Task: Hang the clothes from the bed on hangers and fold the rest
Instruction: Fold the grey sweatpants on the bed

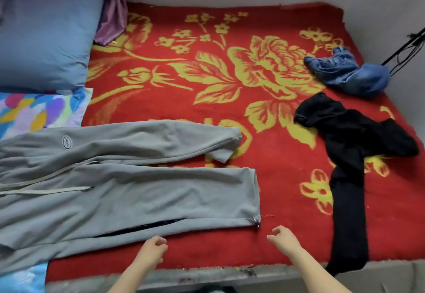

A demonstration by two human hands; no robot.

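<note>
Far left, a blue pillow (46, 30) is lying at the head corner of the bed, and a purple cloth (113, 10) is hanging just beside it against the wall. A multicoloured pillowcase (41, 111) is lying just below the pillow, touching the top edge of the grey hoodie (126, 189).

The hoodie is lying flat on the red blanket (230, 132) and taking up the near left part of the bed, with its hem pointing right. One sleeve is lying along its far side with the cuff turned under. Two pale drawstrings are trailing across the chest, and a dark zip line is showing along the near edge.

The left hand (153, 250) is hovering just beside the hoodie's near edge, fingers loosely curled and gripping nothing. I cannot tell if it is touching the cloth. The right hand (281, 238) is hovering over bare blanket near the hoodie's hem corner, also loosely curled and holding nothing.

On the right, a black garment (349, 154) is lying crumpled, one long part draping over the bed's near edge. Far right, a blue denim garment (349, 72) is lying bunched near the wall, and black cords (407, 49) are hanging beside it.
</note>
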